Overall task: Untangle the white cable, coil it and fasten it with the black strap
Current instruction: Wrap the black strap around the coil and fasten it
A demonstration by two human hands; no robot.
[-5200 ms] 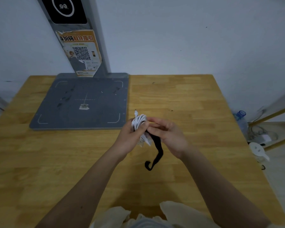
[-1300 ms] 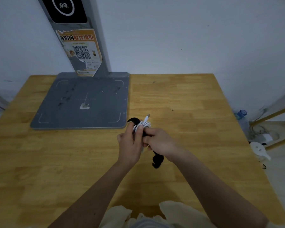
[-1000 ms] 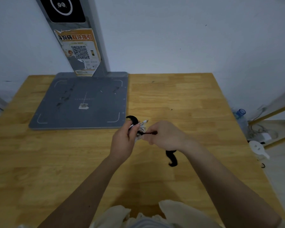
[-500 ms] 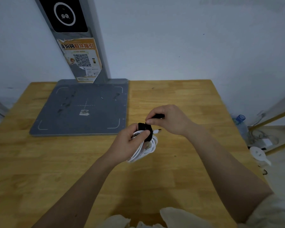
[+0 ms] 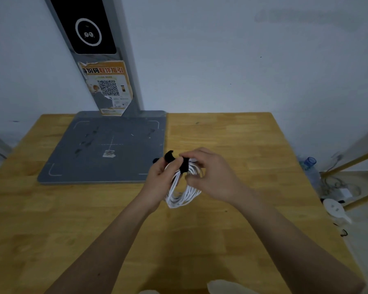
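Observation:
The white cable (image 5: 182, 195) hangs as a coil of several loops between my two hands, above the wooden table (image 5: 221, 240). The black strap (image 5: 183, 165) is wrapped round the top of the coil, and its free end (image 5: 169, 156) sticks up over my left fingers. My left hand (image 5: 158, 177) grips the coil's upper left side. My right hand (image 5: 210, 175) holds the coil from the right, fingers curled at the strap. The cable's plugs are hidden behind my hands.
A grey base plate (image 5: 106, 149) with an upright post (image 5: 106, 60) carrying a QR sticker stands at the back left. Beyond the table's right edge, on the floor, lie a plastic bottle (image 5: 310, 166), cables and a white object (image 5: 334, 209).
The long dangling strap end has been wound round the coil over the last seconds. My right hand has come back in against the coil, and the view has tilted up.

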